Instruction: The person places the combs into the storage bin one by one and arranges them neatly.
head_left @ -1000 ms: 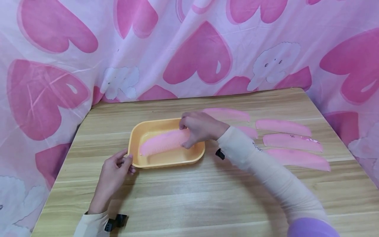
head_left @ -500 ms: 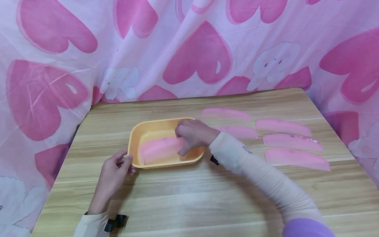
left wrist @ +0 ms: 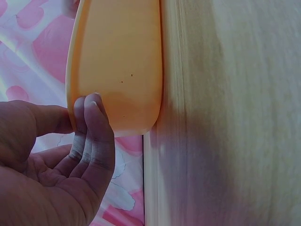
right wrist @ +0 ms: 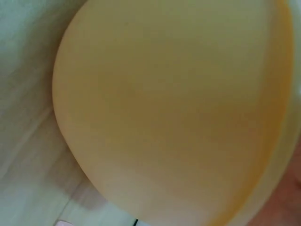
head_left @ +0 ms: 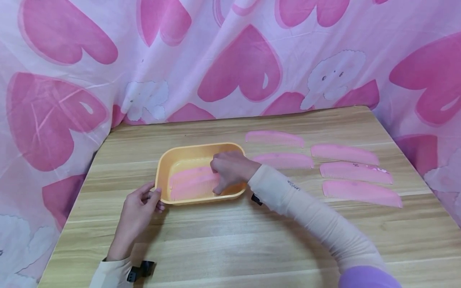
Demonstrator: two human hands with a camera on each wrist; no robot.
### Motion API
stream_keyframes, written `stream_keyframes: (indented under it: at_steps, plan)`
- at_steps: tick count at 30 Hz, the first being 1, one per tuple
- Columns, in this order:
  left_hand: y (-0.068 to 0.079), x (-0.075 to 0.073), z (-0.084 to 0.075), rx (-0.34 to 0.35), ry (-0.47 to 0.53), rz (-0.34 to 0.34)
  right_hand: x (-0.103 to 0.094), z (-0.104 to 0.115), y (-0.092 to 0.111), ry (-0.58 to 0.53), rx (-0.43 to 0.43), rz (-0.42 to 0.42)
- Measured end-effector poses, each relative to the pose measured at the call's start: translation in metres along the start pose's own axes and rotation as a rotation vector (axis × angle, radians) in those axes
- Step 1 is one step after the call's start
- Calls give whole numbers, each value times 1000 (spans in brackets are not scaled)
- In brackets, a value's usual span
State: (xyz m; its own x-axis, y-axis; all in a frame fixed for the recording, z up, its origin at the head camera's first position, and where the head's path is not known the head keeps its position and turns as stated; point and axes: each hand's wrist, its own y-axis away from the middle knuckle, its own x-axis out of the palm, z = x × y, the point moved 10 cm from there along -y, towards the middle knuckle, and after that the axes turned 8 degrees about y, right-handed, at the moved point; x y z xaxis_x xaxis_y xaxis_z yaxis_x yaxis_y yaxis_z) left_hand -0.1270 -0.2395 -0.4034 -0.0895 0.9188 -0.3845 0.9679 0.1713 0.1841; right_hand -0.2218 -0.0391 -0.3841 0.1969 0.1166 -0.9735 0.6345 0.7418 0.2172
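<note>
In the head view, my left hand (head_left: 139, 210) pinches the left rim of a yellow plastic tray (head_left: 166, 160). The left wrist view shows the left thumb and fingers on either side of the tray's edge (left wrist: 117, 56). My right hand (head_left: 232, 170) reaches inside the tray, fingers bent round the right end of a pink comb (head_left: 194, 189), whose teeth face me. Just behind this comb lies another pink comb (head_left: 187, 175) in the tray. The right wrist view is mostly filled by the tray's outer wall (right wrist: 164, 103), so the fingertips are hidden there.
Right of the tray, several pink combs lie flat in two columns, among them a far comb (head_left: 274, 138), a printed comb (head_left: 354, 173) and a near comb (head_left: 361, 193). The wooden table (head_left: 230, 248) ends at a heart-patterned curtain (head_left: 237, 68).
My right hand has moved down and slightly left, lowering the comb toward the tray's near side. The other comb in the tray has come into view behind it. The left hand stays still.
</note>
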Motion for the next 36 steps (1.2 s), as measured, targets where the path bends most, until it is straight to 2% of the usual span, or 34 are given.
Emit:
stream_keyframes:
  at_steps: [5, 10, 28, 36]
  plan:
    - [1, -1, -2, 17, -12, -11, 6, 1, -3, -12, -6, 26]
    - [1, -1, -1, 2, -22, -19, 13, 2, -7, -43, -10, 44]
    - [0, 0, -1, 0, -22, -18, 8, -5, -11, -98, -1, 9]
    - [-1, 0, -1, 2, -26, -17, 0, -12, -18, -34, -3, -62]
